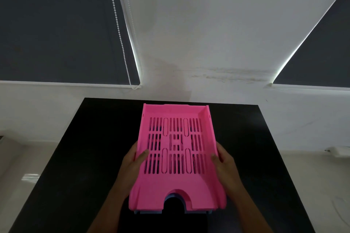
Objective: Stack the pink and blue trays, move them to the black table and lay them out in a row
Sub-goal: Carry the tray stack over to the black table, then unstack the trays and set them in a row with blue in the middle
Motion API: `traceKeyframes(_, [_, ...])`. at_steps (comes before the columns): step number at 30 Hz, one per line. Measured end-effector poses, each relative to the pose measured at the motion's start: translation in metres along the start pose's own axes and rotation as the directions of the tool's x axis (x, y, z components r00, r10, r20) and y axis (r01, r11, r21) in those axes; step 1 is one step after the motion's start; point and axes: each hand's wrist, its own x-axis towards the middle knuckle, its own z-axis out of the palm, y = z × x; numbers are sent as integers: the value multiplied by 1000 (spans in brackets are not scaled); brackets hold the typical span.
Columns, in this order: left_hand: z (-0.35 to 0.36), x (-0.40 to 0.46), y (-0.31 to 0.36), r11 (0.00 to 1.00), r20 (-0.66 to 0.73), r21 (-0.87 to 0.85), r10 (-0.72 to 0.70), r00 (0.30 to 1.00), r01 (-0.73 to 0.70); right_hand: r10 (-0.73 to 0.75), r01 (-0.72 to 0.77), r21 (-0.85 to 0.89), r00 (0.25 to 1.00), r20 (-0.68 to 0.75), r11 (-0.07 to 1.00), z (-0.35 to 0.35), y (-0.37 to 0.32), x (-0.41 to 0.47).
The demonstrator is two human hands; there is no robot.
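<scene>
Trays stacked, pink tray over blue tray, on black bench, left hand and right hand clamped on sides; row not yet laid.

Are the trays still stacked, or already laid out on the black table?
Stacked. The pink tray sits on the blue tray, which shows only under its front edge. Left hand and right hand grip its sides.

Stacked trays mid-table, top tray nested on lower tray, left hand and right hand at either side.
</scene>
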Motion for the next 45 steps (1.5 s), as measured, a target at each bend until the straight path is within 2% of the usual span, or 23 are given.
traceKeyframes(5, [35, 3, 8, 998, -27, 53, 30, 999, -28, -36, 36, -14, 999, -40, 999, -38, -6, 1])
traceKeyframes(14, [145, 17, -3, 995, 44, 99, 21, 999, -26, -38, 30, -66, 992, -124, 997, -147, -6, 5])
traceKeyframes(22, [227, 27, -20, 982, 98, 187, -41, 994, 22, 24, -21, 13, 972, -236, 1000, -225, 20, 6])
traceKeyframes(28, [260, 31, -41, 958, 66, 270, -113, 991, 92, 107, -109, 6, 967, -233, 994, -249, 55, 11])
traceKeyframes(32, [273, 31, -51, 948, 8, 263, -185, 983, 176, 150, -150, 16, 963, -225, 989, -257, 73, 15])
traceKeyframes(37, [272, 50, -86, 923, -34, 275, -270, 962, 269, 181, -185, -7, 967, -182, 983, -262, 94, 22])
traceKeyframes(45, [270, 64, -108, 891, -79, 314, -320, 944, 328, 205, -213, -27, 961, -185, 977, -259, 104, 31])
